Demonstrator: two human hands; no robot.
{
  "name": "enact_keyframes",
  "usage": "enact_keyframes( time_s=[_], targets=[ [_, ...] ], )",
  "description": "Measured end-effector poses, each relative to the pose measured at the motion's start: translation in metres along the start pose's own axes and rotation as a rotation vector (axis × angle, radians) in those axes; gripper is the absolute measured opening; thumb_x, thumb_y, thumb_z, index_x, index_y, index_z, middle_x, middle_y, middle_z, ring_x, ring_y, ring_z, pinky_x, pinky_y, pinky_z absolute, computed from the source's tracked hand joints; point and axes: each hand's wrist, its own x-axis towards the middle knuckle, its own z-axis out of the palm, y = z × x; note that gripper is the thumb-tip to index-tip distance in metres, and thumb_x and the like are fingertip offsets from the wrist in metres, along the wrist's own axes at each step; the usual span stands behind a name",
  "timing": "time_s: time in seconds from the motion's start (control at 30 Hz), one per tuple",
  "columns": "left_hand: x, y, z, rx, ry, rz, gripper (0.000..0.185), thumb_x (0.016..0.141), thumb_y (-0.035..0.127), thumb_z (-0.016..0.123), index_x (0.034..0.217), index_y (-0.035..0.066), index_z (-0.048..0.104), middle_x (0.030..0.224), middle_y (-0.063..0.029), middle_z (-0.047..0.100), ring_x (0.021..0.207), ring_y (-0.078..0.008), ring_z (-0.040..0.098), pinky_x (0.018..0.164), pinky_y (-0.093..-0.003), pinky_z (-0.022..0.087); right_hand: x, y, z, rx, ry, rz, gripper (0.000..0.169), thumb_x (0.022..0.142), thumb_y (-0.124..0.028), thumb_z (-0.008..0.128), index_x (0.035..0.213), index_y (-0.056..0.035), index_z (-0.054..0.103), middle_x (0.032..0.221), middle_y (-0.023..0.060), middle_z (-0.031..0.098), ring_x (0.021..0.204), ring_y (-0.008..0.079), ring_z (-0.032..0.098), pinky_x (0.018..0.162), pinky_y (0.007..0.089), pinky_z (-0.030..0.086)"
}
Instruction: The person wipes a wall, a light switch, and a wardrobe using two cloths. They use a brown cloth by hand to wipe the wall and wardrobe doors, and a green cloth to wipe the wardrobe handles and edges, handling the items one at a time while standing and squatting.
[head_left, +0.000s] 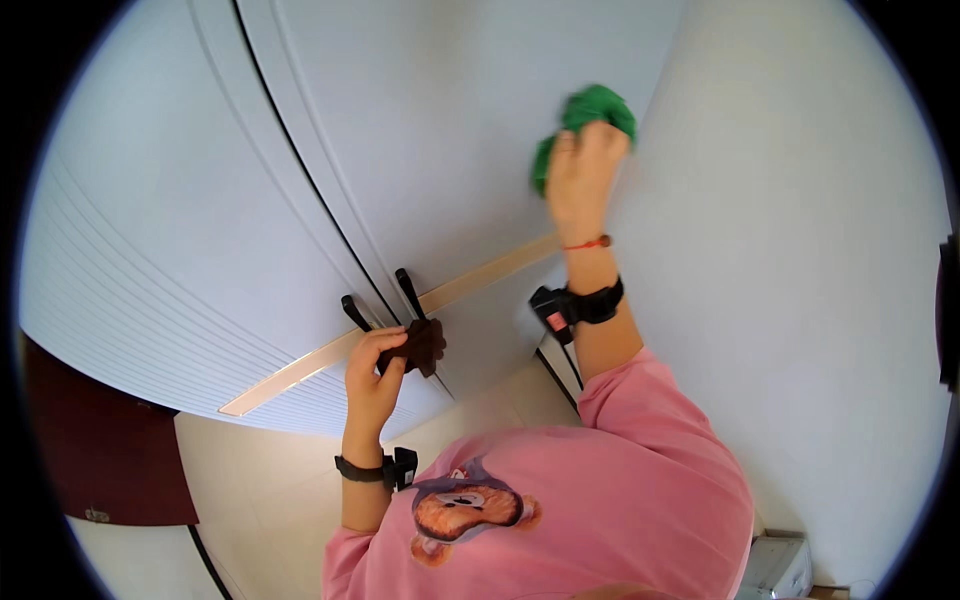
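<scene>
My right hand (589, 172) presses a crumpled green cloth (600, 109) against the upper right part of a pale cabinet door (450, 150), near the wall. Hand and cloth are slightly blurred. My left hand (379, 367) holds a dark brown cloth (424, 349) low at the seam between two doors. This cloth lies just below two black door handles (408, 291), close to a beige trim strip (487, 277) that crosses the doors. Vertical grooves run down the left door (187, 247). Each wrist wears a black strapped device.
A pale wall (787, 225) rises on the right. Light floor tiles (255, 480) show below the doors. A dark red wooden panel (112, 450) stands at the lower left, and a grey metallic box (776, 562) sits at the lower right.
</scene>
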Motion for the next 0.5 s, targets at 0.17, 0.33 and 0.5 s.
enact_keyframes(
  time_s=[0.17, 0.33, 0.5],
  targets=[
    [-0.001, 0.005, 0.008, 0.053, 0.027, 0.037, 0.028, 0.073, -0.008, 0.059, 0.098, 0.002, 0.065, 0.107, -0.0121, 0.066, 0.101, -0.0276, 0.062, 0.09, -0.0352, 0.047, -0.026, -0.064, 0.009, 0.32, -0.186, -0.247, 0.031, 0.076, -0.009, 0.071, 0.104, -0.0008, 0.059, 0.105, 0.0201, 0.052, 0.099, 0.037, 0.047, 0.08, 0.0417, 0.045],
    [-0.014, -0.009, 0.008, 0.088, -0.007, 0.071, 0.025, 0.076, -0.007, 0.059, 0.097, 0.003, 0.064, 0.106, -0.0125, 0.067, 0.101, -0.0289, 0.062, 0.089, -0.0359, 0.048, -0.019, 0.004, -0.012, -0.15, 0.107, -0.317, 0.024, 0.067, -0.019, 0.083, 0.082, -0.0063, 0.069, 0.092, 0.0134, 0.055, 0.086, 0.03, 0.049, 0.072, 0.0406, 0.04],
    [-0.026, -0.024, -0.029, 0.062, -0.027, 0.123, 0.024, 0.078, -0.008, 0.059, 0.099, 0.002, 0.064, 0.106, -0.012, 0.066, 0.099, -0.0287, 0.062, 0.087, -0.0354, 0.049, -0.05, -0.045, -0.012, 0.008, 0.103, -0.352, 0.032, 0.067, -0.02, 0.083, 0.09, -0.005, 0.066, 0.088, 0.0123, 0.055, 0.082, 0.0323, 0.051, 0.07, 0.0408, 0.043]
  ],
)
